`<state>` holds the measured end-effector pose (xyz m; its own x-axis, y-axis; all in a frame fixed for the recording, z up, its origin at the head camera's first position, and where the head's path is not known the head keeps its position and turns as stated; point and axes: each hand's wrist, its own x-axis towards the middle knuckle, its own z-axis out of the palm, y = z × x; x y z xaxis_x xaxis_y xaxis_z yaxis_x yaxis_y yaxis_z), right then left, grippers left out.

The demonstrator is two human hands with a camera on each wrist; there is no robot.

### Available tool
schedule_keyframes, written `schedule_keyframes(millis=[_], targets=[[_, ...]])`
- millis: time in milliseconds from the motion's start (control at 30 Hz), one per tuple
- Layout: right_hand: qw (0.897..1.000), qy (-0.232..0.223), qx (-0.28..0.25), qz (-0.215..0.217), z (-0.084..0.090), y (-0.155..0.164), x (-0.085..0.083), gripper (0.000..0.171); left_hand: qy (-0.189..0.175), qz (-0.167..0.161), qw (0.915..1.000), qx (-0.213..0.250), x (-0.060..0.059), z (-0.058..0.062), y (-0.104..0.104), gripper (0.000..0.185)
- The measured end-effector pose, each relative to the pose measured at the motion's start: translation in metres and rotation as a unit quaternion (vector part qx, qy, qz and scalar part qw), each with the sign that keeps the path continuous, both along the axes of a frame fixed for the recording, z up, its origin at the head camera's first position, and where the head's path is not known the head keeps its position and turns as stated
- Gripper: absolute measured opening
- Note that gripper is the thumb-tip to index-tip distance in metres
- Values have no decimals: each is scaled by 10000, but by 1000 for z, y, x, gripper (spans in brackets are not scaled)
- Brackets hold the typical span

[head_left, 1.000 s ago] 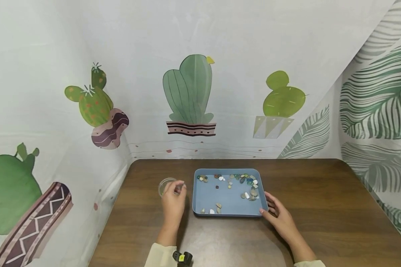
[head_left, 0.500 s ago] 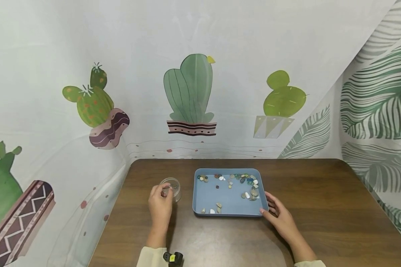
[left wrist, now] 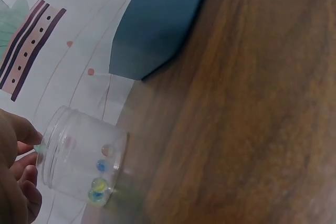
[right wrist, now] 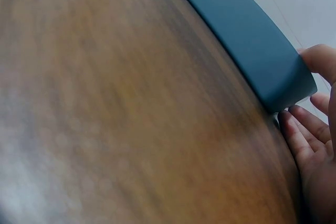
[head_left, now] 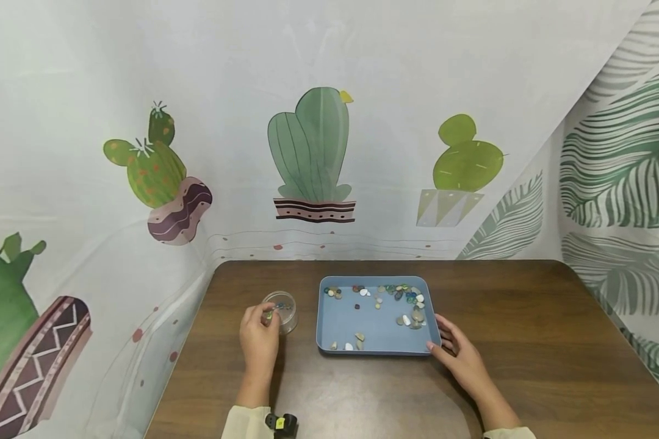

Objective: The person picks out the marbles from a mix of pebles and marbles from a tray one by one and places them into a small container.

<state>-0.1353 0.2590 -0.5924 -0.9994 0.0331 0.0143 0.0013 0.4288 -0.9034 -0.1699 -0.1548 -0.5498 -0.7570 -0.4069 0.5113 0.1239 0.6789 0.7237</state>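
Rightward, bare table (head_left: 527, 341) lies open to its edge; left hand (head_left: 259, 336) pinches the glass jar (head_left: 283, 310) rim, right hand (head_left: 458, 353), fingers relaxed, touches the blue tray (head_left: 376, 332) corner.

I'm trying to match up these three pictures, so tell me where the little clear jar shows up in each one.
Head view: the clear jar stands on the table left of the blue tray, at the left hand.
Left wrist view: the jar sits lower left, beads inside.
Right wrist view: not in it.
Shared landmark: the blue tray.
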Motion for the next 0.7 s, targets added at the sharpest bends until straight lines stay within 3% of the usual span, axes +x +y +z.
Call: schedule_keyframes(millis=[300,700], targets=[[9999,-70,93,-33,-1,0,-1,72,-108,2,9999,111,0,-3,0,15],[9995,252,-150,97,-3,1,1,70,-270,-67,9991,336,2,-1,-1,14]])
